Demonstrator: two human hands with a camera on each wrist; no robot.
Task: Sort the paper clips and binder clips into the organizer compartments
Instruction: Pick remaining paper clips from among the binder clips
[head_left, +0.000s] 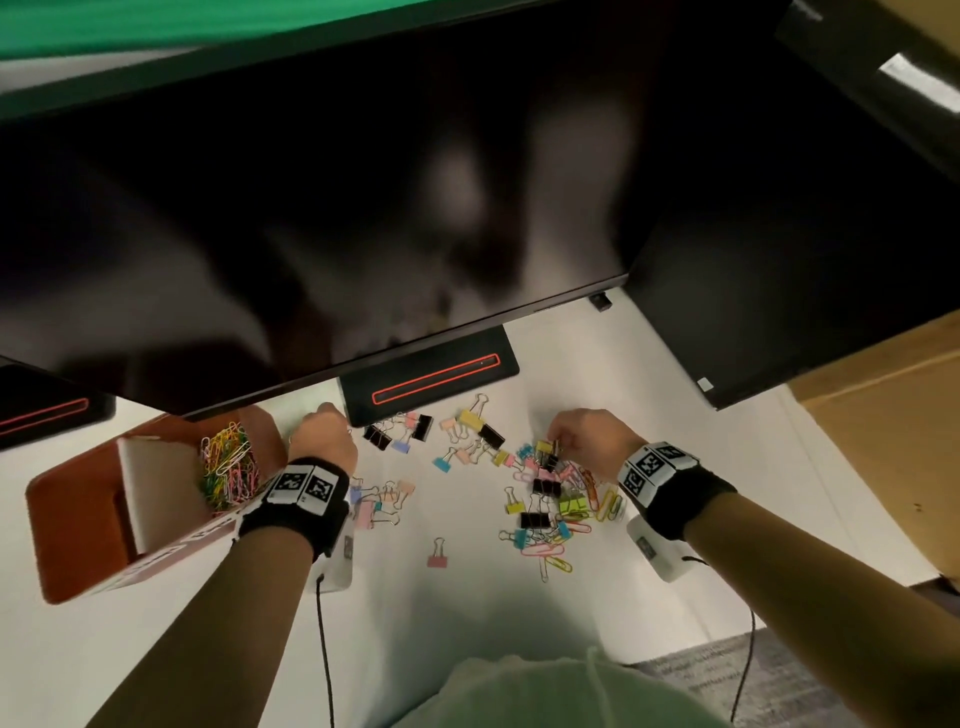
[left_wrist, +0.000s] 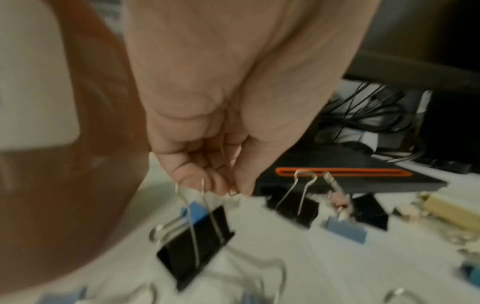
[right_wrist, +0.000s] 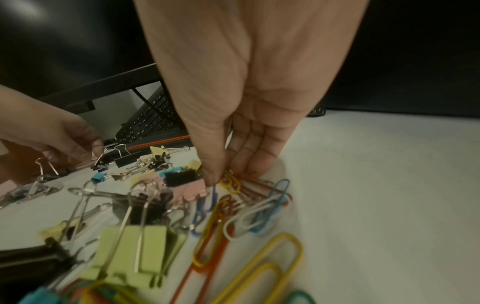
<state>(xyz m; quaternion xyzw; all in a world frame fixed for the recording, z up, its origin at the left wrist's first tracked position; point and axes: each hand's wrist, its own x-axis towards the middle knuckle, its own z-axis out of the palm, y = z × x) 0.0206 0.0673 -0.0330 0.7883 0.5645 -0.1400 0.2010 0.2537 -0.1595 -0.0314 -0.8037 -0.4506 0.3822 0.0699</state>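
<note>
- A lone pink binder clip (head_left: 438, 554) lies on the white bench (head_left: 452, 597) at lower centre of the head view, apart from the rest.
- Just above it to the right lies a heap of large coloured paper clips (head_left: 553, 551), mixed with black, yellow and green binder clips (head_left: 545, 499).
- The right hand (head_left: 592, 441) hangs over the upper end of this heap, right of centre. In the right wrist view its fingers (right_wrist: 249, 152) point down, thumb and fingertips drawn together on a blue paper clip (right_wrist: 211, 197) amid orange and yellow ones.
- The left hand (head_left: 324, 439) is left of centre, next to the organizer. In the left wrist view its fingers (left_wrist: 197, 172) are curled, pinching the wire handle of a black binder clip (left_wrist: 194, 242) that hangs tilted below them, with a blue clip behind it.
- The brown organizer (head_left: 78, 519) fills the left of the head view; its upper compartment holds a pile of small coloured paper clips (head_left: 228, 467).
- More binder clips are scattered at centre, before a black monitor stand (head_left: 431, 379) with a red outline.
- A dark monitor (head_left: 311, 208) fills the top of the frame.
</note>
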